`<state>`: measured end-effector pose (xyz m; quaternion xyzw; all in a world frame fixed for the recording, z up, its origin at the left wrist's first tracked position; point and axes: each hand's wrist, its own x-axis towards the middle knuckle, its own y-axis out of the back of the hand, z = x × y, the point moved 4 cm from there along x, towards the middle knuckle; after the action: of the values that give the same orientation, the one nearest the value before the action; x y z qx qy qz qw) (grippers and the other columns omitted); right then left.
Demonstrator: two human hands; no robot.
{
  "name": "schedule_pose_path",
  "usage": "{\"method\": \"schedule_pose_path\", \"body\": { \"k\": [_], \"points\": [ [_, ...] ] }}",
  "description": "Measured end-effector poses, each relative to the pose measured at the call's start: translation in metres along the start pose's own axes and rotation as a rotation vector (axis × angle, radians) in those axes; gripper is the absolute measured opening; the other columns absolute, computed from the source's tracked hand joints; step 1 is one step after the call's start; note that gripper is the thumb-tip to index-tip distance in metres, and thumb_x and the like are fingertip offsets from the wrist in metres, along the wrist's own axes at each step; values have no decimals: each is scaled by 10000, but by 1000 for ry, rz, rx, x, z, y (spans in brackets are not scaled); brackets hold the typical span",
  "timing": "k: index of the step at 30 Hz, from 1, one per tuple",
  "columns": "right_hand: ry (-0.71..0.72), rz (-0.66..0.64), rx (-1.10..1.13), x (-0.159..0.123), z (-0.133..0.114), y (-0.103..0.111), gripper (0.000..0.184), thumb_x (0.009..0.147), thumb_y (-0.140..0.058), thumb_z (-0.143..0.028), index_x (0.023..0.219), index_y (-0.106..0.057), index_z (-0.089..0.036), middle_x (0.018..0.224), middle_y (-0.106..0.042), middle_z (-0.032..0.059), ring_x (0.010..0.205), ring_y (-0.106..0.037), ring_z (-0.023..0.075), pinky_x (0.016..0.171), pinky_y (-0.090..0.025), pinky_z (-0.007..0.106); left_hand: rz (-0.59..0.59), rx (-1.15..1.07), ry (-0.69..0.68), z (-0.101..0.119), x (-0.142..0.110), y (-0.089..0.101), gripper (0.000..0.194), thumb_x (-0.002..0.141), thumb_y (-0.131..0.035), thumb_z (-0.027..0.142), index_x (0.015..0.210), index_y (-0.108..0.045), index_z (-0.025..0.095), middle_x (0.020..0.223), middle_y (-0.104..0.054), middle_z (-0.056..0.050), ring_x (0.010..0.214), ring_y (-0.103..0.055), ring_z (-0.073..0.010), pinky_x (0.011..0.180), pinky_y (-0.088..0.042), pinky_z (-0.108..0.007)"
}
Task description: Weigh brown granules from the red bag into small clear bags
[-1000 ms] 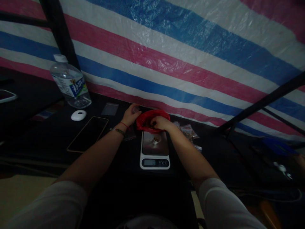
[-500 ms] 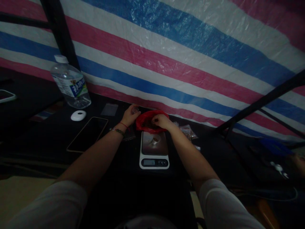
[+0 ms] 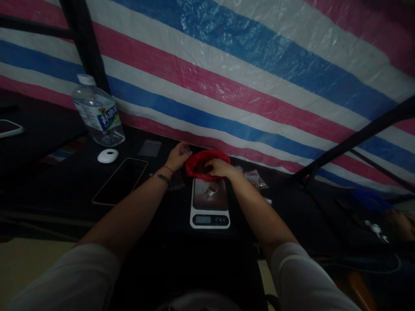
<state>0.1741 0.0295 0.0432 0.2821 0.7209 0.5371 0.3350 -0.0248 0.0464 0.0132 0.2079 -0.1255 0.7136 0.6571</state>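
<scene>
A red plastic bag [image 3: 197,159] lies open on the dark table just behind a small kitchen scale [image 3: 210,214]. A little pale cup [image 3: 211,190] stands on the scale's plate. My right hand [image 3: 218,167] reaches into the bag's mouth with fingers curled; what they pinch is hidden. My left hand [image 3: 177,156] rests beside the bag's left edge, closed round a small clear thing I cannot name.
A large water bottle [image 3: 99,114] stands back left, with a white round object [image 3: 107,156] and a dark phone [image 3: 119,180] nearer me. A small clear bag [image 3: 149,148] lies by the striped tarp [image 3: 246,69]. Filled clear packets [image 3: 255,178] sit right of the scale.
Both hands stay at the red bag; the right hand's fingers shift slightly inside it. The view has drifted a little.
</scene>
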Motion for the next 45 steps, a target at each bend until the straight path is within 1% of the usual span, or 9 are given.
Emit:
{"method": "schedule_pose_path", "body": {
  "k": [4,11,15,19,26,31,35,39,45],
  "points": [
    [-46,-25,-35,3,-1,-3,365,680,-636,-123,1031,-717,-180,1010,-723,50,871,-652,180,735,-459,212,-6,-11,-3,-3,0,-1,422,688,-641,341,1067,-593,165,973,-631,-52,896,-589,-185,873,-458,-354],
    [-52,-42,-41,1,-5,-3,342,690,-618,-104,1008,-721,-176,973,-728,52,843,-647,164,737,-450,206,-9,-8,-13,-6,1,-2,413,691,-636,319,1072,-597,164,936,-626,-41,853,-584,-169,841,-466,-336],
    [-57,9,-62,0,-9,2,331,698,-590,-79,986,-726,-165,971,-728,61,848,-648,169,731,-447,209,4,4,-2,-4,1,-1,396,689,-638,323,1050,-603,165,901,-620,-31,812,-579,-165,812,-471,-335],
    [-46,4,-57,0,-10,1,293,702,-607,-101,957,-735,-170,996,-725,57,864,-645,172,749,-443,211,2,1,19,0,-1,-1,384,685,-637,316,1036,-602,165,910,-623,-29,824,-580,-165,826,-468,-333],
    [-73,39,-52,-2,-7,2,273,717,-609,-110,948,-740,-173,935,-735,41,825,-646,159,725,-433,210,1,-29,16,3,-2,-1,392,686,-638,324,1041,-596,164,917,-626,-38,832,-583,-168,836,-464,-339],
    [-66,106,-2,-13,-8,14,230,734,-632,-124,932,-741,-166,938,-733,37,833,-644,148,754,-430,206,2,-2,22,5,-2,0,385,685,-639,320,1036,-599,167,909,-629,-36,840,-590,-177,840,-467,-350],
    [-18,180,83,-36,-23,32,195,746,-633,-129,905,-739,-164,888,-728,29,801,-635,140,752,-427,215,2,15,21,4,-2,1,382,694,-633,320,1041,-601,163,930,-630,-43,863,-591,-184,859,-463,-356],
    [43,232,96,-67,-51,42,186,756,-629,-114,895,-734,-178,935,-716,37,889,-622,156,824,-419,244,10,25,3,0,0,1,384,689,-638,319,1041,-604,167,934,-629,-48,888,-589,-193,871,-459,-368],
    [66,268,84,-94,-83,33,140,777,-639,-116,889,-711,-161,917,-692,60,880,-604,158,811,-428,248,-1,-21,5,2,-1,0,385,681,-646,328,1026,-605,163,922,-622,-51,847,-584,-182,844,-469,-366]
  ]
}}
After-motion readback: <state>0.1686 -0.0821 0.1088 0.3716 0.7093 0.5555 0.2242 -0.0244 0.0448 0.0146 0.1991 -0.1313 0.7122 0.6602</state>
